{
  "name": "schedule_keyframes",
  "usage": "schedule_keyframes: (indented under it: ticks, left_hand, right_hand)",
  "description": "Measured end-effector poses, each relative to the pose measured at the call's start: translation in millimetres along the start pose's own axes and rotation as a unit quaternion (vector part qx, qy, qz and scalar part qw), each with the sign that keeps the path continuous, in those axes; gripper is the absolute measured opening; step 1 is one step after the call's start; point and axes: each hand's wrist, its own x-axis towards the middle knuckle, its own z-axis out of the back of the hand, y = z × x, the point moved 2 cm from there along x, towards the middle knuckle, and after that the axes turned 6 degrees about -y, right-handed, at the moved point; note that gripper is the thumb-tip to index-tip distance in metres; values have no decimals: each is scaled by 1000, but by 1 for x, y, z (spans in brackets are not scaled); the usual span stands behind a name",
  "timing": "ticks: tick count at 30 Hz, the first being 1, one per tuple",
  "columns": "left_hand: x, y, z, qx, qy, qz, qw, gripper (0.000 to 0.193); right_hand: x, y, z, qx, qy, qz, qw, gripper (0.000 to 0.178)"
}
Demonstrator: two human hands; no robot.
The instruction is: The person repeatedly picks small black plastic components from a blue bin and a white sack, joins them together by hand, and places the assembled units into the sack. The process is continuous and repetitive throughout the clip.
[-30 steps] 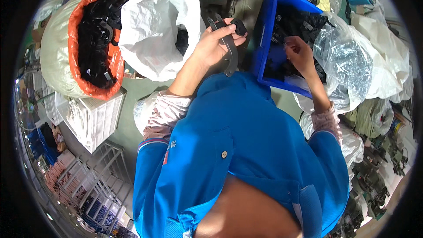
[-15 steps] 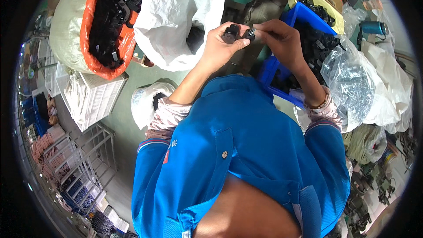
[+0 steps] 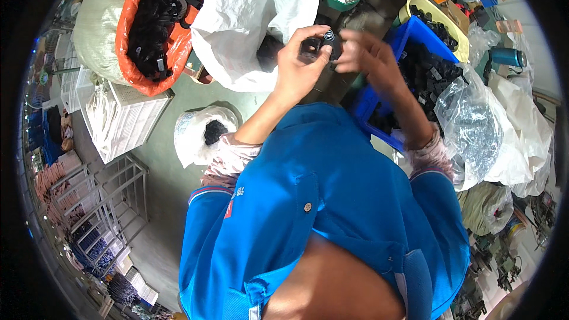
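Gaping at 11 o'clock, a white woven sack (image 3: 222,47) faces a blue plastic bin (image 3: 368,108) of black parts (image 3: 424,62) at 2 o'clock. The right hand (image 3: 373,59), above that bin a second ago, now blurs beside the left hand (image 3: 299,72), bringing both to one spot; its grip cannot be told. Just past 12 o'clock, the left pinches a black piece (image 3: 308,42) near a silvery coil (image 3: 328,35).

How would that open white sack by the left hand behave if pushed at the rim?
The white sack would probably buckle, since its wall looks thin and creased. It's likely light near the rim, as the visible dark contents sit deeper inside.
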Motion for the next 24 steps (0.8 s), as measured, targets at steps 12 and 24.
schedule_keyframes:
  ticks: [12, 24]
  left_hand:
    - [30, -4, 25, 163, 156, -225, 948, 25]
    - [34, -10, 29, 169, 165, -259, 937, 25]
  right_hand:
    - [-3, -24, 1, 118, -64, -57, 989, 37]
    - [5, -17, 6, 99, -52, -35, 993, 36]
